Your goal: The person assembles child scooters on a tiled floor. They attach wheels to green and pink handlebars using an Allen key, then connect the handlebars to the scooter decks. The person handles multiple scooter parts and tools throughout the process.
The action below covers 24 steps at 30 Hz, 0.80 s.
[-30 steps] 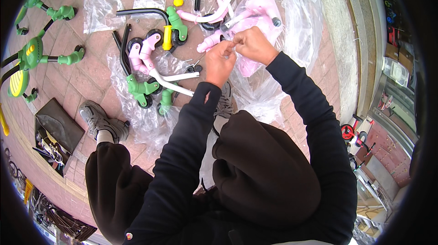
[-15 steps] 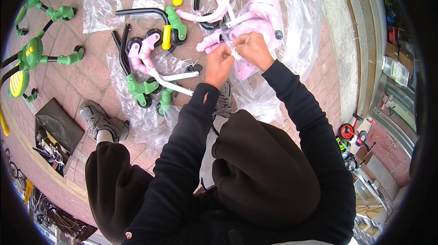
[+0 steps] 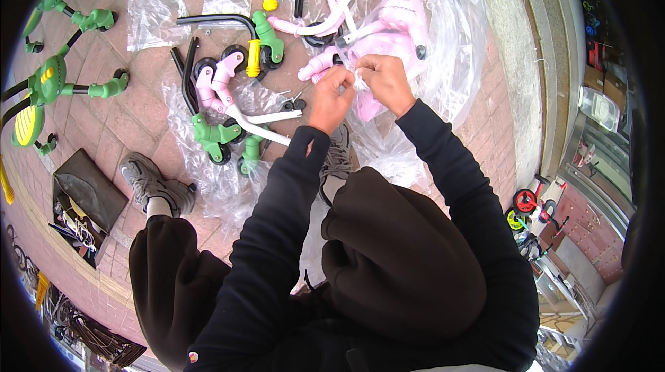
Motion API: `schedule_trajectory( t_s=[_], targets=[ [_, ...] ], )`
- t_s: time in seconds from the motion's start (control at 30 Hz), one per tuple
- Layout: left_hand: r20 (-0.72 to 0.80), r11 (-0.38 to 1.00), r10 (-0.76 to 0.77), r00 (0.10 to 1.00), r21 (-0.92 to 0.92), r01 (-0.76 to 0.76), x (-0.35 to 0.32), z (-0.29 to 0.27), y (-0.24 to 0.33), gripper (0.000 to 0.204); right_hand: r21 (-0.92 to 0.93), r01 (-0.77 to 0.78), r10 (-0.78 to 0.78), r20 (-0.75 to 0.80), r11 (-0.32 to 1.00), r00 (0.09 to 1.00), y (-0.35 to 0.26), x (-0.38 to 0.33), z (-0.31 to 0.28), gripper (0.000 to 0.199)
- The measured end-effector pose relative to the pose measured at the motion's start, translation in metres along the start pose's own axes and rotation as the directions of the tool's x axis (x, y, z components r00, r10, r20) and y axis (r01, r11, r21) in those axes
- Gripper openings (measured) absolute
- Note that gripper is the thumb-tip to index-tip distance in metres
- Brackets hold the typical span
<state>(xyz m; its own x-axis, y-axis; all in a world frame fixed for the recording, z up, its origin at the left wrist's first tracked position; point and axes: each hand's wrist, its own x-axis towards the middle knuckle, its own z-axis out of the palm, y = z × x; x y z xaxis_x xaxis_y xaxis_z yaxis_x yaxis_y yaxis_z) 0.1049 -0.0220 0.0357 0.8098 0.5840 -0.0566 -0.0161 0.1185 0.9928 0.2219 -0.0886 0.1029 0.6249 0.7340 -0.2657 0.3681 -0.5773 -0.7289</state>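
Both hands, the left hand [image 3: 331, 98] and the right hand [image 3: 385, 81], had drifted slightly leftward since the earlier frames and remained pinched together on a small clear plastic bag [image 3: 359, 80] just above the pink toy body [image 3: 388, 39], indicating that its opening was unfinished.

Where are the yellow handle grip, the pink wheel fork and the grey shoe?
yellow handle grip [image 3: 253, 58]: head view, middle of the grip.
pink wheel fork [image 3: 223, 79]: head view, its upper arm.
grey shoe [image 3: 142, 176]: head view, the laced top.
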Motion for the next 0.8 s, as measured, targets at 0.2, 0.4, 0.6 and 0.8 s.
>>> schedule_trajectory(
  t_s=[0.2,0.4,0.6,0.8],
  targets=[
    [-0.033,0.997,0.055,0.998,-0.055,-0.057,-0.004,0.003,-0.004,0.016,0.042,-0.069,0.068,0.016,0.997,0.998,0.001,-0.003,0.003,0.009],
    [-0.098,0.999,0.019,0.995,-0.047,-0.024,-0.008,0.009,-0.007,0.015,-0.076,0.036,-0.040,-0.048,0.996,0.998,-0.003,-0.004,0.004,0.005],
    [-0.079,0.965,-0.118,0.990,-0.246,0.096,-0.017,0.015,-0.014,0.019,-0.033,-0.124,0.123,-0.037,0.992,0.992,-0.004,0.000,0.003,0.015],
    [-0.064,0.910,-0.289,0.955,-0.329,0.253,-0.008,0.019,-0.005,0.032,-0.282,0.088,-0.072,0.068,0.955,0.995,-0.006,-0.013,-0.002,0.006]
  ],
)
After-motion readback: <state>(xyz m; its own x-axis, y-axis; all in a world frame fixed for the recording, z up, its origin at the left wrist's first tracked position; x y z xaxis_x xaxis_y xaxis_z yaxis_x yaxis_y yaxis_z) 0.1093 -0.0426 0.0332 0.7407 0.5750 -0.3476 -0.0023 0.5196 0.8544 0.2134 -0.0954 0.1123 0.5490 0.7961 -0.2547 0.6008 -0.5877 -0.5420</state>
